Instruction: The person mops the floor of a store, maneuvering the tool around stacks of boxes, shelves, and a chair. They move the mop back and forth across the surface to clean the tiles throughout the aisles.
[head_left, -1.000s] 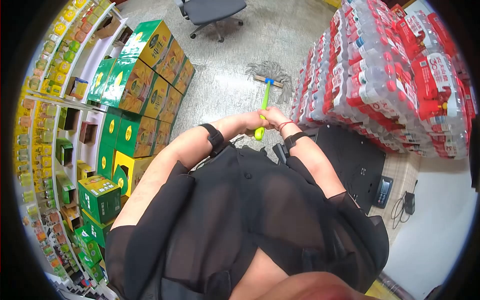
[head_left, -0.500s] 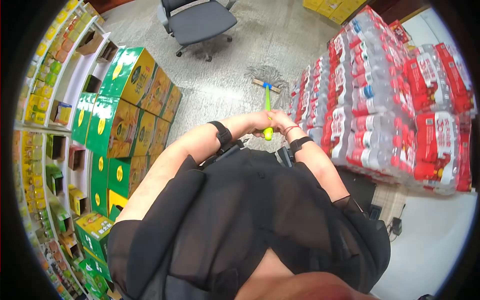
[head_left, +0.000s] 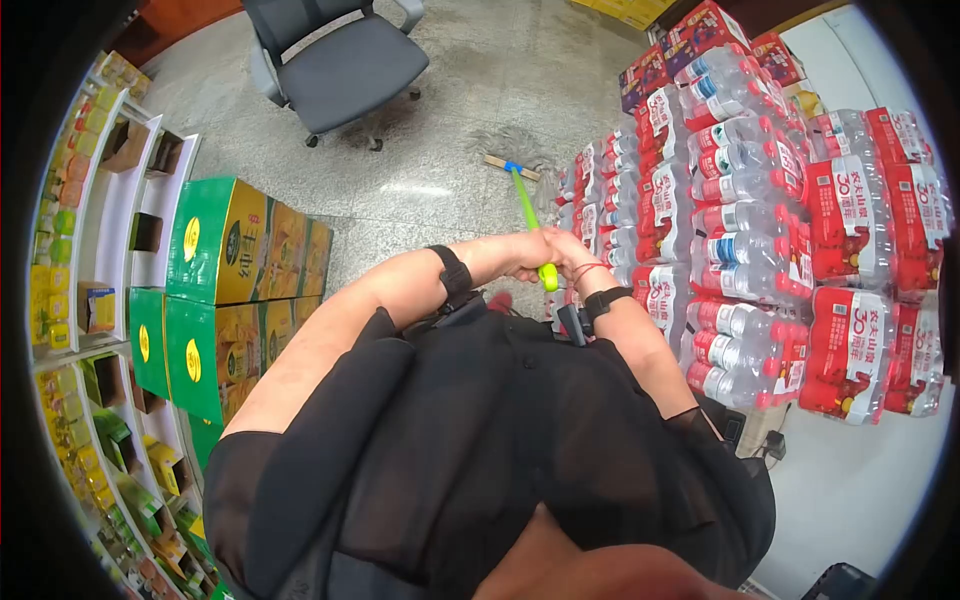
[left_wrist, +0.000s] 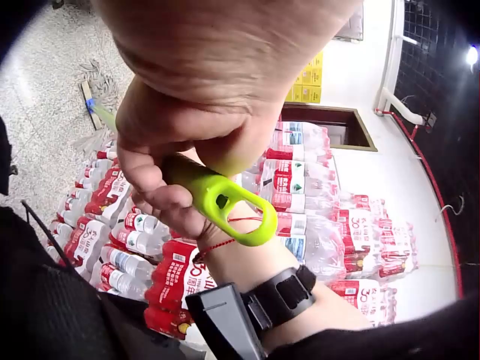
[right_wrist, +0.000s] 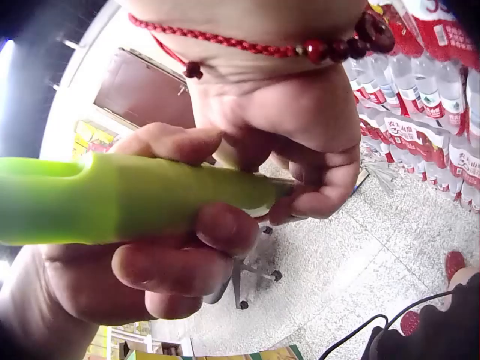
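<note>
In the head view a mop slants away in front of me, its bright green handle (head_left: pixel 530 208) leading to a blue joint and a wooden bar (head_left: pixel 495 161). Grey strands (head_left: pixel 515 143) spread on the floor at the bar. My left hand (head_left: pixel 518 254) grips the handle near its top end, fingers curled round it. Farther down the handle, my right hand (head_left: pixel 568 250) grips it close against the left. The looped handle end (left_wrist: pixel 244 214) sticks out past the left hand in the left wrist view. A red cord bracelet (right_wrist: pixel 225 41) circles the right wrist.
Shrink-wrapped bottle packs (head_left: pixel 740 250) rise in stacks at right, close to the mop head. Green and yellow cartons (head_left: pixel 240 270) stand at left before shelves (head_left: pixel 110 220) of small goods. A black office chair (head_left: pixel 350 75) is on the floor (head_left: pixel 420 190) at far left.
The head view has shifted: chair and bottle stacks appear lower and larger, the cartons farther left. The mop's bar has moved left in view, its handle leaning more. Both hands keep their grip.
</note>
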